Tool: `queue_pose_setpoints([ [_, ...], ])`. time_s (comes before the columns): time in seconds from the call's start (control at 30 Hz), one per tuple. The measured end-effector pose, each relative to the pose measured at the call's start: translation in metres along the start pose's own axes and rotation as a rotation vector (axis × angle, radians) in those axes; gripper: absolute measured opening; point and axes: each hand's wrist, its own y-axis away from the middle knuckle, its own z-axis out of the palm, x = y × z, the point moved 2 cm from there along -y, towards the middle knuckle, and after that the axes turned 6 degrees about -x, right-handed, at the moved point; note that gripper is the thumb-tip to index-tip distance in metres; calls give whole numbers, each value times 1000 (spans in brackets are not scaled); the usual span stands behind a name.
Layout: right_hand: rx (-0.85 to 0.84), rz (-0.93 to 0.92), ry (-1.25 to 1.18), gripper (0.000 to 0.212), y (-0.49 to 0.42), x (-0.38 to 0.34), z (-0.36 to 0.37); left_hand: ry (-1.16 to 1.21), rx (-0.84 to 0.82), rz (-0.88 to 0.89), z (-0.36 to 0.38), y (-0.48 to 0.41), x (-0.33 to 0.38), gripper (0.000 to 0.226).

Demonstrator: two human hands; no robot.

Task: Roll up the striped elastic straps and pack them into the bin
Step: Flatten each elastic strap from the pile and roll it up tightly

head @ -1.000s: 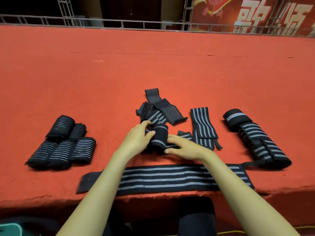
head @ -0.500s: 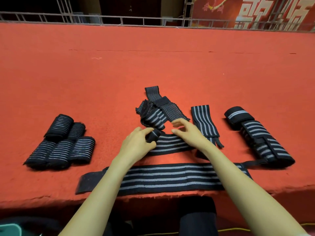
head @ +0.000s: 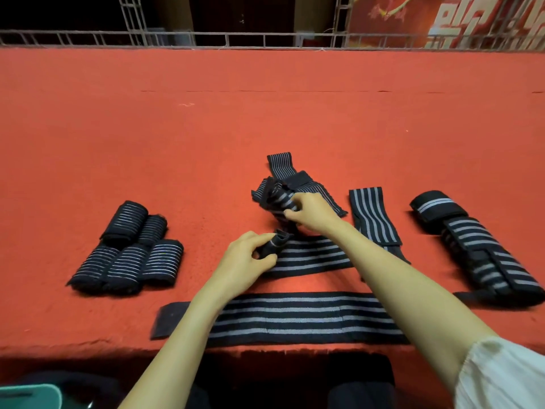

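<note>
The rolled-up end of a striped strap (head: pixel 312 256) is gripped in the curled fingers of the left hand (head: pixel 247 261), while the rest of that strap lies flat on the red table (head: pixel 265 113), running off toward three o'clock. At one o'clock of this grip, a fold of the tangled heap (head: pixel 298 180) is pinched between thumb and forefinger of the right hand (head: pixel 314 214).

Five finished rolls (head: pixel 126 265) are counted at nine o'clock, packed side by side in two rows and well apart from the hands. At six o'clock, one long flat strap (head: pixel 295 318) is laid along the table's near edge, under both forearms. One shorter flat strap (head: pixel 371 211) lies at two o'clock, and a stacked bundle (head: pixel 477 255) at three o'clock; how many straps are held in the bundle and in the heap cannot be told.

The task is judged to be partly done: five straps are rolled, one is just begun, and at least the two flat ones, the heap and the bundle are left. Nothing is seen packed yet; a teal container (head: pixel 29 395) at seven o'clock, below the table, may be the bin, though that cannot be confirmed.
</note>
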Motion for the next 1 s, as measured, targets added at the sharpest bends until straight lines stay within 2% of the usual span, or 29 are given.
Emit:
queue_pose_setpoints([
  [0.2,396,248,-70,23,-19,51,-45,68,30,-27,-8,9,0,34],
  [0.23,393,291,-58,25,-19,63,-50,73,33,-36,-10,9,0,34],
  [0.33,231,411,41,43,-11,89,-52,69,45,-48,-9,8,-1,36],
  [0.4,295,363,100,48,0,92,-49,65,50,-50,-7,7,1,37],
  [0.47,455,126,96,36,17,76,-47,68,55,-47,-5,6,3,36],
  [0.5,453,-30,70,31,26,65,-43,68,53,-47,-4,6,5,36],
  [0.53,354,-170,56,29,33,54,-38,65,50,-45,-4,5,6,35],
  [0.57,177,-257,77,29,40,45,-31,59,48,-42,-4,5,7,35],
  [0.6,-42,-272,123,33,46,39,-22,50,46,-41,-4,5,8,34],
  [0.63,-246,-212,170,42,51,38,-14,42,44,-44,-4,4,8,34],
  [0.67,-387,-123,192,53,54,40,-8,38,46,-49,-4,4,9,34],
  [0.7,-446,-44,211,61,55,43,-5,41,53,-57,-4,5,10,35],
  [0.77,-407,0,267,61,56,42,-4,60,86,-69,-4,7,12,38],
  [0.83,-298,-42,279,43,56,33,-8,101,143,-63,-7,10,14,39],
  [1.0,-6,-30,-142,4,67,21,-49,340,266,-68,-21,15,17,39],
])
